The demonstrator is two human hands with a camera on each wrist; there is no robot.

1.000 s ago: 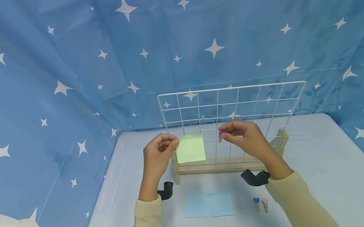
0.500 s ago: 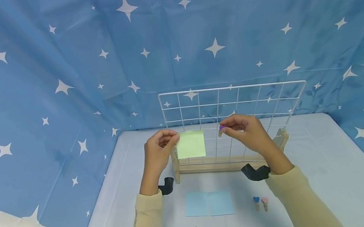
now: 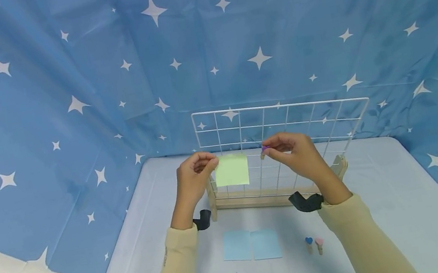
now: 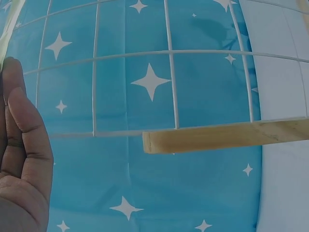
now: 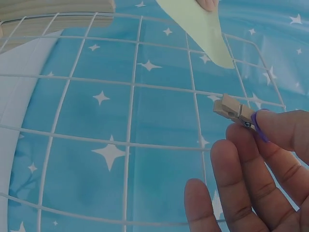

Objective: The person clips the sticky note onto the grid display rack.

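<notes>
My left hand [image 3: 194, 177] pinches the upper left corner of a pale green sticky note [image 3: 231, 170], which hangs in front of the white wire grid [image 3: 262, 124]. In the left wrist view only a sliver of the note shows above the fingers [image 4: 30, 125]. My right hand [image 3: 297, 155] pinches a small wooden clothespin [image 5: 236, 110] with a purple top between thumb and forefinger. In the right wrist view the clothespin's tip points toward the grid, below the note, and the other fingers spread loosely.
The grid stands in a wooden base [image 3: 256, 200] on a white-covered table [image 3: 145, 265]. Two light blue sticky notes [image 3: 237, 245] lie side by side in front. Right of them are a blue-heart clothespin [image 3: 309, 244] and a pink-heart clothespin [image 3: 319, 245]. A star-patterned blue curtain [image 3: 228, 33] hangs behind.
Both hands have risen slightly. The green note has moved up and a little to the right with the left hand; the clothespin has gone up with the right.
</notes>
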